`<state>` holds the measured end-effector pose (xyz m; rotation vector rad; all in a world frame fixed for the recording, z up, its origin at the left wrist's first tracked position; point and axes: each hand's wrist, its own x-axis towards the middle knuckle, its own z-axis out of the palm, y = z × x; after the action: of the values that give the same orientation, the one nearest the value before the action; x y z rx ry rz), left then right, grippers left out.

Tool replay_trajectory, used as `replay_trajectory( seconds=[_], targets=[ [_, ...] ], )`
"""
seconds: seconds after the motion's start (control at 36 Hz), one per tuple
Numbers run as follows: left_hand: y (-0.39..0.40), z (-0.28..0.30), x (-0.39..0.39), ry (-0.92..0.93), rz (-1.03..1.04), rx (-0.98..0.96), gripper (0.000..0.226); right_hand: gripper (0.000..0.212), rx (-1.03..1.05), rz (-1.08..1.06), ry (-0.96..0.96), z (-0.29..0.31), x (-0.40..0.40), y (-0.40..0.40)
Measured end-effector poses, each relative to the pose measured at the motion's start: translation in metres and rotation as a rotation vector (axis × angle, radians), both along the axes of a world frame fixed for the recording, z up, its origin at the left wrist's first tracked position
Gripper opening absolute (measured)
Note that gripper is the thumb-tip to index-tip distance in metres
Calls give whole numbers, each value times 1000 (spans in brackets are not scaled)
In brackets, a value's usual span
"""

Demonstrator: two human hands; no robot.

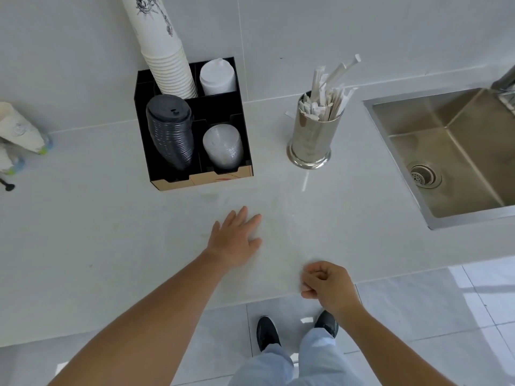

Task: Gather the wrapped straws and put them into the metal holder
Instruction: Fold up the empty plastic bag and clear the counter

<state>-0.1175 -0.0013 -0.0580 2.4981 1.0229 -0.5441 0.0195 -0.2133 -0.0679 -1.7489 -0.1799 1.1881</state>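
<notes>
Left hand (pixel 237 240) flat on counter (pixel 111 246), fingers spread, empty. Right hand (pixel 326 286) near counter edge, fingers curled, nothing visibly held. Straws (pixel 326 93) upright in holder (pixel 312 140), beside sink (pixel 446 151). One loose straw (pixel 305 183) on counter just before holder. Black organiser (pixel 192 121) with cups and lids to left.
</notes>
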Motion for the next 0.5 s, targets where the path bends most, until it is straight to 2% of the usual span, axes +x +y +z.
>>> replay_trajectory(
  seconds=[0.17,0.5],
  targets=[
    [4,0,2,-17,21,6,60,19,-12,-5,14,-5,1,-2],
    [5,4,3,-68,53,-1,62,17,-96,46,-56,0,9,-5]
  ],
)
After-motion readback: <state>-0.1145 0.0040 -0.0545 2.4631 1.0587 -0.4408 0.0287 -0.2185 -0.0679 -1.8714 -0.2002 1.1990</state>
